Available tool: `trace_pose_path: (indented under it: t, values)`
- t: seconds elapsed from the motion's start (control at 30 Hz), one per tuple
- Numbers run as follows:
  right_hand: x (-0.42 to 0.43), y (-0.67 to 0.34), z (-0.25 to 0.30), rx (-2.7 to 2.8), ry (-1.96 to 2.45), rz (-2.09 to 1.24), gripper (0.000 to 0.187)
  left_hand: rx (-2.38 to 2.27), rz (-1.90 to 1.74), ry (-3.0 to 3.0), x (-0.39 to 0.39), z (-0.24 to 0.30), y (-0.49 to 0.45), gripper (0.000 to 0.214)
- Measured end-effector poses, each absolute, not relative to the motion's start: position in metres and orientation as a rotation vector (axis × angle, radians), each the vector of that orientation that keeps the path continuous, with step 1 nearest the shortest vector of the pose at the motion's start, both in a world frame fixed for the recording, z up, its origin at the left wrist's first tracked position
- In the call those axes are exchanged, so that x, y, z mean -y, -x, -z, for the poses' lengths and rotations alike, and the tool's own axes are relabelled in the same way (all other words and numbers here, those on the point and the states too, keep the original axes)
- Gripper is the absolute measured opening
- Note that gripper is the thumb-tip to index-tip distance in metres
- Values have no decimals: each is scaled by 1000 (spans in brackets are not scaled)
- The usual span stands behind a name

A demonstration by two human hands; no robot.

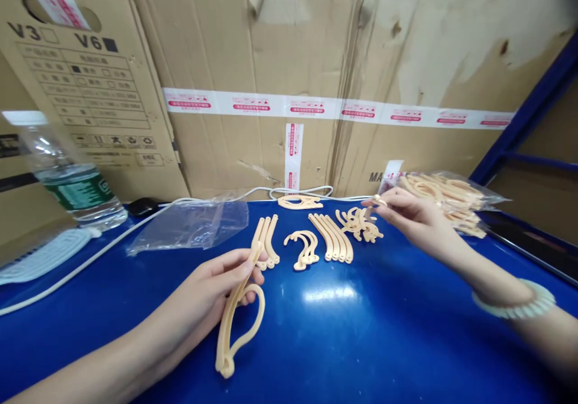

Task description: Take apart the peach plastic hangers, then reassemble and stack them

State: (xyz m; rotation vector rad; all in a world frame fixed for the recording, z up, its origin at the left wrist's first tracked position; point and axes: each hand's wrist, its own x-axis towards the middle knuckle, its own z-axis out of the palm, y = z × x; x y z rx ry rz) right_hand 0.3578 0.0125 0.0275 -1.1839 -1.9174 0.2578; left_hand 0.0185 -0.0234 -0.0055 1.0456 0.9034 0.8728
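Close to me, my left hand [237, 277] grips a partly joined beige plastic folding hanger [226, 332], a long arm with a curved loop at its lower end. Out at the right, my right hand [406, 208] pinches a small beige plastic piece [378, 200]; its full shape is hidden by the fingers. Just left of that hand lies a pile of small curved pieces [361, 222]. Between the hands are several hanger hooks [308, 247] and a row of long hanger arms [332, 238]. More long arms [270, 235] lie behind my left fingers.
A folded hanger [300, 202] lies at the back by a white cable [253, 192]. A clear plastic bag [194, 226], a water bottle [74, 181] and a face mask [45, 256] are on the left. A filled bag of beige parts [451, 196] sits at the right. Cardboard [235, 151] walls the back.
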Motion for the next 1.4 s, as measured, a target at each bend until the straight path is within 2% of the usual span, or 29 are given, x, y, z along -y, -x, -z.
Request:
trace_pose_path:
  t: [0.1, 0.23, 0.53, 0.63, 0.77, 0.93, 1.13, 1.2, 1.3, 1.4]
  values:
    - [-32, -382, -17, 2006, 1198, 71, 25, -883, -874, -986, 22, 8, -18, 19]
    - [-44, -387, 3, 2136, 1215, 219, 26, -917, -929, -965, 26, 6, -21, 19]
    - [-33, -368, 8, 2253, 1171, 212, 34, -894, -977, -1049, 32, 1, -25, 14]
    - [1, -331, 1, 2283, 977, 133, 34, -885, -977, -1074, 35, 0, -28, 14]
    - [46, -283, -1, 2591, 569, 164, 48, -839, -974, -1113, 41, 2, -33, 14]
    - [58, -270, 5, 2671, 439, 377, 29, -810, -946, -1151, 44, 7, -36, 17]
    - [53, -275, 10, 2676, 489, 246, 38, -838, -941, -1188, 43, 11, -33, 18]
    - [53, -275, 12, 2671, 524, 217, 31, -858, -948, -1209, 41, 12, -32, 16]
    - [53, -275, 15, 2677, 558, 161, 19, -939, -954, -1284, 41, 14, -32, 24]
    - [52, -276, 14, 2645, 593, 101, 18, -1024, -1040, -1412, 42, 17, -32, 48]
